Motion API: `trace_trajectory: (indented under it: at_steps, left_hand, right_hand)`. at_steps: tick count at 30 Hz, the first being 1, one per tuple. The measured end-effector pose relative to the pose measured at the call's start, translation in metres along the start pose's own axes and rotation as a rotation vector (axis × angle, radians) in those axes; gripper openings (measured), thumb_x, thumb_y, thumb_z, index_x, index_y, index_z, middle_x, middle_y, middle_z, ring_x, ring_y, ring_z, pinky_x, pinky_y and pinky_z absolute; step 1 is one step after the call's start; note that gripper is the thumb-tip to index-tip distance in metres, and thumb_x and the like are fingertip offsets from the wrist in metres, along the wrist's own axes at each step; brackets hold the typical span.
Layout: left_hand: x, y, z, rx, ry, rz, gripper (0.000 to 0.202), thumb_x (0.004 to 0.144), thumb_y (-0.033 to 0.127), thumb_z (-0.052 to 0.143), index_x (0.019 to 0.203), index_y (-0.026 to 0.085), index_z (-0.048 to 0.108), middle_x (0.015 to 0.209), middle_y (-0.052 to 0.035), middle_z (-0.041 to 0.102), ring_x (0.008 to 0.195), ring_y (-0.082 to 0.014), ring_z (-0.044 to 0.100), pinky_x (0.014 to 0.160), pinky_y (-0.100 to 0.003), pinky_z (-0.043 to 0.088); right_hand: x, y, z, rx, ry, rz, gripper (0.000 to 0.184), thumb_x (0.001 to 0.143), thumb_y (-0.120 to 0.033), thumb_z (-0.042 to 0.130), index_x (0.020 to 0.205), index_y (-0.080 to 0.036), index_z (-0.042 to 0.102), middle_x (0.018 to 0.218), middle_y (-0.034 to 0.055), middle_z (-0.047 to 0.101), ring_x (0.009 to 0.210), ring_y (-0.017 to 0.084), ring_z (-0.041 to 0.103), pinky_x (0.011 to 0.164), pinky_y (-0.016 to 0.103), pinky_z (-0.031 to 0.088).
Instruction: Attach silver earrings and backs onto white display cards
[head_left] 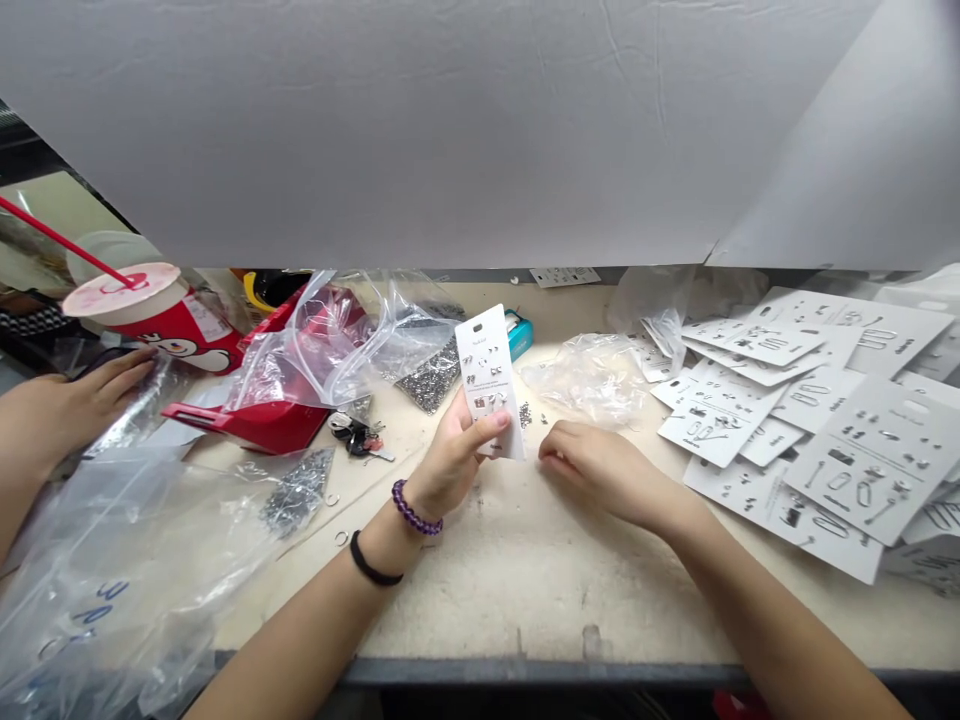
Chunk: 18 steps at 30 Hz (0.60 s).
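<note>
My left hand [454, 455] grips a white earring card [487, 375] between thumb and fingers, held upright and slightly tilted over the table. Several rows of small metal earrings sit on the card. Close by on the right, my right hand [592, 468] rests low at the tabletop, its fingers curled in and the fingertips pressed together. Whatever they hold, if anything, is hidden. A small pile of tiny metal pieces [526, 413] lies just behind the card, partly covered by it. A clear plastic bag of dark metal bits [431, 375] lies behind my left hand.
Many filled jewellery cards [750, 420] are heaped at the right. A crumpled clear bag [592, 375] lies behind my right hand. On the left are a red dustpan [262, 425], keys [360, 437], a red cup [176, 325] with a straw, plastic bags and another person's hand [82, 405].
</note>
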<state>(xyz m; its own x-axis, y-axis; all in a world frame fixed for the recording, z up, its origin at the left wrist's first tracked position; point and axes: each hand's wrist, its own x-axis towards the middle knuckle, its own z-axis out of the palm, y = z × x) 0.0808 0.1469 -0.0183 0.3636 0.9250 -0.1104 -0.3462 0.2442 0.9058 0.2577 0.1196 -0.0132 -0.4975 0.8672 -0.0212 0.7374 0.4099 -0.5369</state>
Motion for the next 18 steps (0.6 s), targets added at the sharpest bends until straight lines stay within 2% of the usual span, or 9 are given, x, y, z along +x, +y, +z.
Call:
trace_trajectory:
  at_steps: [5, 8, 10, 13, 16, 18]
  left_hand:
    - [-0.002, -0.003, 0.001, -0.019, 0.008, 0.048, 0.049, 0.066, 0.027, 0.068, 0.108, 0.020, 0.044, 0.095, -0.0023, 0.057, 0.084, -0.0139, 0.054, 0.070, -0.025, 0.042]
    - [-0.004, -0.005, 0.004, -0.112, -0.057, 0.035, 0.048, 0.064, 0.030, 0.069, 0.106, 0.021, 0.047, 0.076, 0.0024, 0.053, 0.059, -0.0071, 0.047, 0.054, -0.019, 0.038]
    - [-0.007, -0.006, 0.006, -0.254, -0.140, -0.061, 0.045, 0.064, 0.039, 0.068, 0.101, 0.019, 0.051, 0.064, 0.0047, 0.046, 0.046, -0.0038, 0.037, 0.044, -0.017, 0.031]
    - [-0.009, -0.005, 0.006, -0.533, -0.234, -0.289, 0.032, 0.075, 0.043, 0.055, 0.090, 0.015, 0.056, 0.055, 0.0066, 0.033, 0.037, -0.0016, 0.023, 0.038, -0.015, 0.022]
    - [-0.011, -0.006, 0.005, -0.714, -0.247, -0.469, 0.019, 0.083, 0.026, 0.042, 0.083, 0.013, 0.055, 0.052, 0.0077, 0.025, 0.034, -0.0009, 0.013, 0.037, -0.013, 0.017]
    - [-0.011, -0.008, 0.004, -0.738, -0.270, -0.537, 0.019, 0.084, 0.023, 0.039, 0.080, 0.012, 0.054, 0.051, 0.0079, 0.023, 0.034, -0.0007, 0.011, 0.037, -0.013, 0.017]
  right_hand:
    - [0.000, 0.001, -0.007, 0.547, 0.322, 0.105, 0.013, 0.087, -0.026, 0.045, 0.088, -0.018, 0.055, 0.080, 0.0025, 0.060, 0.068, 0.013, 0.057, 0.061, 0.027, 0.048]
    - [0.001, -0.001, -0.003, 0.846, 0.492, 0.134, 0.010, 0.082, -0.026, 0.055, 0.085, -0.017, 0.058, 0.077, 0.0013, 0.060, 0.064, 0.012, 0.059, 0.061, 0.028, 0.051]
    - [0.001, -0.003, -0.001, 0.969, 0.560, 0.117, 0.008, 0.078, -0.024, 0.060, 0.083, -0.017, 0.060, 0.073, -0.0003, 0.061, 0.063, 0.012, 0.060, 0.061, 0.028, 0.052]
    - [0.000, -0.007, 0.002, 1.034, 0.642, 0.060, 0.009, 0.076, -0.019, 0.063, 0.085, -0.019, 0.061, 0.071, -0.0018, 0.061, 0.062, 0.011, 0.060, 0.061, 0.028, 0.052]
    - [-0.004, -0.014, 0.003, 0.945, 0.718, -0.023, 0.013, 0.077, -0.015, 0.061, 0.088, -0.021, 0.062, 0.077, -0.0010, 0.061, 0.063, 0.011, 0.060, 0.059, 0.027, 0.053]
    - [-0.006, -0.018, 0.004, 0.837, 0.748, -0.080, 0.015, 0.079, -0.012, 0.058, 0.090, -0.021, 0.063, 0.080, -0.0002, 0.060, 0.064, 0.011, 0.060, 0.058, 0.027, 0.052]
